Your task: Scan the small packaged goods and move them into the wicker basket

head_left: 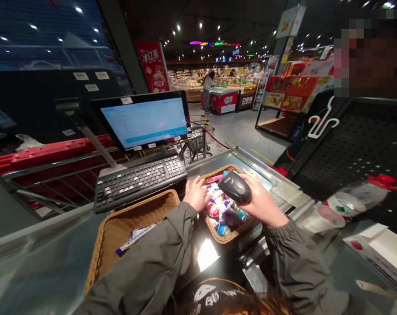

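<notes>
Your right hand (pixel 259 202) holds a handheld scanner (pixel 234 187) over the wicker basket (pixel 223 171).
Its grip wraps shut around the scanner; your left hand (pixel 195 194) lies spread beside the packets (pixel 223 205).

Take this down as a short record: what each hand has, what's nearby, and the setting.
Left hand: nearest small colourful packaged goods in a woven brown wicker basket
Right hand: gripping a black handheld barcode scanner
Nearby: black keyboard; lit flat-screen monitor; second woven wicker basket
Setting: supermarket steel checkout counter
</notes>
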Action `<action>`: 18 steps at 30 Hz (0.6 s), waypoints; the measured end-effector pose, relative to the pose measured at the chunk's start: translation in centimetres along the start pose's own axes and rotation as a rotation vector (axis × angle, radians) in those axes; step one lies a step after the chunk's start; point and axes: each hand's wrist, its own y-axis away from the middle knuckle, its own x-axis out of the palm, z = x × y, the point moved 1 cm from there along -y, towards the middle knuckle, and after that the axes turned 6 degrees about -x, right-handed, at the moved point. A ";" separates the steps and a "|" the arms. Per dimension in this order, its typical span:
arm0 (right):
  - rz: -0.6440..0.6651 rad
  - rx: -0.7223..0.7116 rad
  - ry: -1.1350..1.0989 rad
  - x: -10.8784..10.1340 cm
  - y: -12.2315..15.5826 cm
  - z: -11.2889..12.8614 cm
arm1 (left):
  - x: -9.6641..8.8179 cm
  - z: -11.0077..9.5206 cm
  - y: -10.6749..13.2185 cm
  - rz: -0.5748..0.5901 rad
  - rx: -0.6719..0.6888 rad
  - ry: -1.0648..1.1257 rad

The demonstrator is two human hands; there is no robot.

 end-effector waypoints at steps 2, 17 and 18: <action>-0.051 0.045 0.016 -1.3 0.6 -1.8 | 2.0 -1.9 -2.5 0.062 -0.016 -0.013; -0.135 0.125 0.010 -3.3 2.7 -7.4 | 6.2 -4.0 -7.3 0.172 -0.137 -0.055; -0.142 0.132 0.004 -3.4 2.8 -7.4 | 5.8 -4.1 -7.1 0.163 -0.132 -0.057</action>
